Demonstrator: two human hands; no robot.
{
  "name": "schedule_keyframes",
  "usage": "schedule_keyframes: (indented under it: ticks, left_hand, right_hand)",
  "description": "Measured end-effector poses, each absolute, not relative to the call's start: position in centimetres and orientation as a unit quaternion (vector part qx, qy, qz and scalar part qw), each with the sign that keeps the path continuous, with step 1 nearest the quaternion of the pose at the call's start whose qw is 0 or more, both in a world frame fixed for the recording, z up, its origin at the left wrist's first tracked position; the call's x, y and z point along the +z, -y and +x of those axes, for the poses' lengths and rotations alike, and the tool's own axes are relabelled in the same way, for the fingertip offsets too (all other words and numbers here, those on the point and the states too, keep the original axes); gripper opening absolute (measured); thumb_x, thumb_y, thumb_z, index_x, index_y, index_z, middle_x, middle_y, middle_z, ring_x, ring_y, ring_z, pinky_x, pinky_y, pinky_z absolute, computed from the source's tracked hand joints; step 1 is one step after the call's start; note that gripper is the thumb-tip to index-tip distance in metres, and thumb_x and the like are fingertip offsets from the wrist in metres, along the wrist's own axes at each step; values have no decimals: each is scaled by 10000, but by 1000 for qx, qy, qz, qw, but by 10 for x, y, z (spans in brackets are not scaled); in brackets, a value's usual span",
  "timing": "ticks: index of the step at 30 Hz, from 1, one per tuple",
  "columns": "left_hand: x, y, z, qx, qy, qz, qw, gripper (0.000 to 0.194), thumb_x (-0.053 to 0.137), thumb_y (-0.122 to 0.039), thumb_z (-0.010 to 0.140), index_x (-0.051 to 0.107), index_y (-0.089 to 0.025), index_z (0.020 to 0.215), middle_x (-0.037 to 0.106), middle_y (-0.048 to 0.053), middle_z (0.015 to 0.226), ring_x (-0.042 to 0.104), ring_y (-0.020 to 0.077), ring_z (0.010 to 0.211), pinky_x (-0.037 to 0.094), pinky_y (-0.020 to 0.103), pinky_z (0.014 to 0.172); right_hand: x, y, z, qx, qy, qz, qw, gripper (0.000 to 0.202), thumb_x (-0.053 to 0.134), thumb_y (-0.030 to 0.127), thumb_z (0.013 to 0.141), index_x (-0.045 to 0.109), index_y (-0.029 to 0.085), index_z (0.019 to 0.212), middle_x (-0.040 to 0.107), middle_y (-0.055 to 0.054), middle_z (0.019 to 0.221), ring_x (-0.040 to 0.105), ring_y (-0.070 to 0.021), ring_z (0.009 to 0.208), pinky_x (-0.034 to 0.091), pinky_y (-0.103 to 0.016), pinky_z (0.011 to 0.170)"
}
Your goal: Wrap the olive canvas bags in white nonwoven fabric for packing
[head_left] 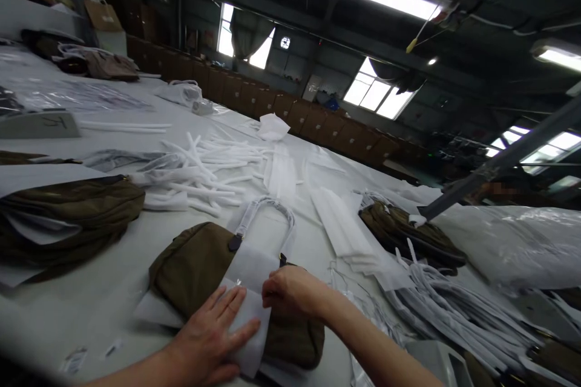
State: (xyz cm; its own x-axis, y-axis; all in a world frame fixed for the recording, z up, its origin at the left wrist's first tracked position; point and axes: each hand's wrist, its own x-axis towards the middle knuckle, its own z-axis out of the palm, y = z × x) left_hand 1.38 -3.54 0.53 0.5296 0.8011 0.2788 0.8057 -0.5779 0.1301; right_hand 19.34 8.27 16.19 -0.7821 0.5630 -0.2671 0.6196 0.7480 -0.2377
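An olive-green handbag (195, 269) with dark leather tabs lies on the white table in front of me. Its looped handle (290, 224) is wrapped in clear or white film and points away from me. A thin white packing sheet (249, 269) runs down over the bag's middle. My left hand (213, 332) rests flat on the lower part of this sheet, fingers spread. Curled and pinched together, the fingers of my right hand (293, 291) are at the sheet's right edge, just below the handle's right tab. The fingertips are partly hidden.
Another olive bag (72, 217) lies at the left, and a further one (408, 233) at the right. Behind my bag are loose white foam strips (204, 169) and stacked white sheets (345, 230). Wrapped straps (458, 308) are heaped near a slanted metal post (508, 157).
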Motion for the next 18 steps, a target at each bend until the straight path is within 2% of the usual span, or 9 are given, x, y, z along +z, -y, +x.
schedule_keyframes:
  ticks: [2, 5, 7, 10, 13, 16, 17, 18]
  left_hand:
    - [-1, 34, 13, -156, 458, -875, 8, 996, 789, -450, 624, 237, -363, 1448, 172, 154, 1560, 282, 396, 1370, 271, 572, 1082]
    - [-21, 29, 14, -164, 439, -883, 33, 992, 758, -530, 641, 222, -355, 1457, 247, 176, 1532, 327, 417, 1343, 324, 588, 1045]
    - [-38, 25, 16, -177, 433, -880, 80, 935, 739, -497, 693, 213, -373, 1455, 308, 180, 1506, 395, 400, 1307, 373, 573, 1013]
    - [-59, 20, 18, -206, 443, -859, 150, 837, 714, -368, 766, 222, -407, 1442, 336, 153, 1499, 445, 359, 1281, 395, 540, 1005]
    - [-64, 19, 19, -231, 439, -850, 180, 807, 715, -357, 770, 254, -411, 1431, 353, 142, 1493, 435, 354, 1290, 389, 530, 1016]
    - [-57, 18, 19, -240, 432, -845, 206, 800, 718, -389, 760, 274, -412, 1425, 401, 140, 1464, 431, 351, 1293, 395, 514, 1009]
    - [-54, 18, 18, -240, 430, -843, 217, 803, 718, -393, 758, 274, -415, 1426, 431, 141, 1443, 438, 350, 1288, 397, 512, 1003]
    - [-52, 18, 17, -239, 426, -842, 228, 807, 718, -395, 756, 271, -418, 1428, 466, 143, 1416, 446, 349, 1281, 398, 512, 998]
  right_hand:
    - [149, -92, 181, -139, -946, 252, 146, 96, 661, 277, 770, 748, 270, 810, 715, 13, 720, 634, -148, 671, 391, -216, 608]
    - [130, -97, 165, -82, -949, 239, 190, 92, 690, 254, 737, 751, 203, 782, 724, -54, 716, 650, -192, 673, 415, -249, 605]
    - [121, -97, 158, -65, -945, 252, 199, 97, 705, 225, 696, 745, 157, 753, 720, -93, 700, 656, -221, 663, 429, -269, 595]
    - [114, -100, 154, -57, -938, 275, 203, 127, 711, 250, 668, 735, 149, 741, 710, -105, 682, 660, -245, 650, 446, -291, 591]
    - [109, -111, 158, -54, -922, 333, 191, 351, 772, 391, 612, 715, 163, 872, 710, -103, 727, 661, -264, 692, 456, -315, 629]
    - [105, -125, 168, -123, -881, 438, 133, 647, 845, 520, 448, 655, 208, 983, 694, -50, 768, 642, -249, 731, 442, -298, 646]
    - [103, -127, 171, -157, -863, 467, 112, 646, 836, 547, 460, 642, 218, 982, 685, -32, 766, 633, -230, 728, 434, -283, 642]
    - [101, -127, 174, -187, -848, 488, 88, 601, 804, 569, 525, 632, 219, 983, 678, -22, 766, 624, -210, 721, 429, -270, 639]
